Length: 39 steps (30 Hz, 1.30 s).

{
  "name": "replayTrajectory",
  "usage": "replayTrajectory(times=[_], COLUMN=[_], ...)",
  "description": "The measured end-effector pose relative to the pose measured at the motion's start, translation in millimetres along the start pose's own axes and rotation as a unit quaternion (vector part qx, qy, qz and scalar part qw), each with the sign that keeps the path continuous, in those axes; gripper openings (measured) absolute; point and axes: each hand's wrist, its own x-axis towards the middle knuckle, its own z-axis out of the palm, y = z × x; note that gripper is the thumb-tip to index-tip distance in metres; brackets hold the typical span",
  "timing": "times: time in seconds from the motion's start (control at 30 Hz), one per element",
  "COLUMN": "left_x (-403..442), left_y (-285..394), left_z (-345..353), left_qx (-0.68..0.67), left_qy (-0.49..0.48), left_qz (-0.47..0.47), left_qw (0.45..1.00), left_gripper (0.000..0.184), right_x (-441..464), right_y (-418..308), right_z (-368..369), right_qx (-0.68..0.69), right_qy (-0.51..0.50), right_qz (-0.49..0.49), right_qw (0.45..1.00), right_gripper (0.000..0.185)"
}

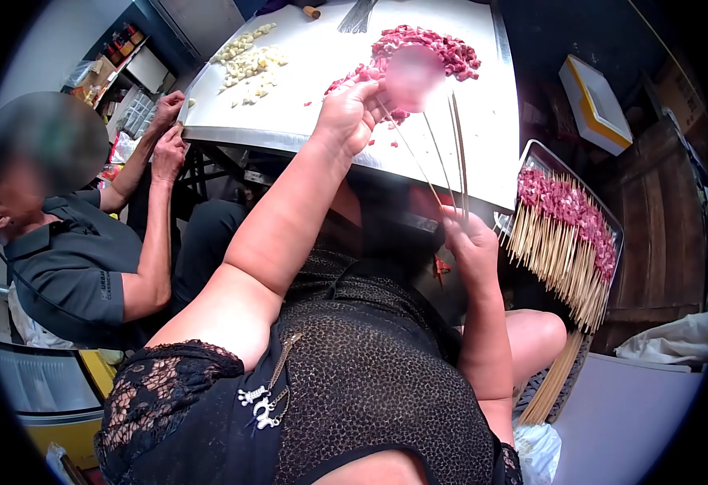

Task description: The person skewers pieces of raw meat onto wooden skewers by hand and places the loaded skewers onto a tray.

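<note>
"Skewers threaded with red meat (568, 214) crowd a tray (576, 177) just beyond the right hand (471, 234); what's undone?"

"Plenty: diced meat (461, 59) lies loose past the left hand's (350, 113) fingertips, pale chunks (249, 66) sit off to that hand's left, and a bundle of bare sticks (554, 384) rests below the right hand."

"And the grip?"

"The right fingers clamp the lower ends of a few fanned bamboo skewers (460, 153). The left arm reaches long, thumb and fingers drawn together beside one skewer's upper end; whether they pinch meat, I can't tell."
</note>
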Motion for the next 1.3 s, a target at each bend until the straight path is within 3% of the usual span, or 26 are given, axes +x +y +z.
replayTrajectory(times=[0.27, 0.47, 0.8, 0.87, 1.3], left_x=[-4.8, -10.5, -12.1, -12.9, -9.5], left_y=[2.6, 7.3, 6.7, 6.3, 6.3], left_z=[0.6, 5.2, 4.5, 6.4, -0.7], left_qx=[-0.054, -0.027, -0.092, -0.016, 0.035], left_qy=[-0.09, -0.034, -0.05, -0.049, -0.074], left_qz=[-0.029, -0.026, -0.065, -0.036, -0.011], left_qw=[0.994, 0.999, 0.992, 0.998, 0.997], left_gripper=[0.023, 0.021, 0.019, 0.02, 0.027], right_x=[1.0, -0.6, 1.0, 0.8, -0.8], right_y=[-0.7, -1.3, 2.3, 1.5, -3.2], right_z=[-0.2, -2.0, -0.1, -0.6, -7.8], right_qx=[0.046, 0.08, 0.065, 0.065, 0.021], right_qy=[0.014, 0.009, 0.007, 0.005, 0.021], right_qz=[0.013, 0.007, 0.014, 0.018, 0.004], right_qw=[0.999, 0.997, 0.998, 0.998, 1.0], right_gripper=[0.018, 0.018, 0.018, 0.017, 0.017])
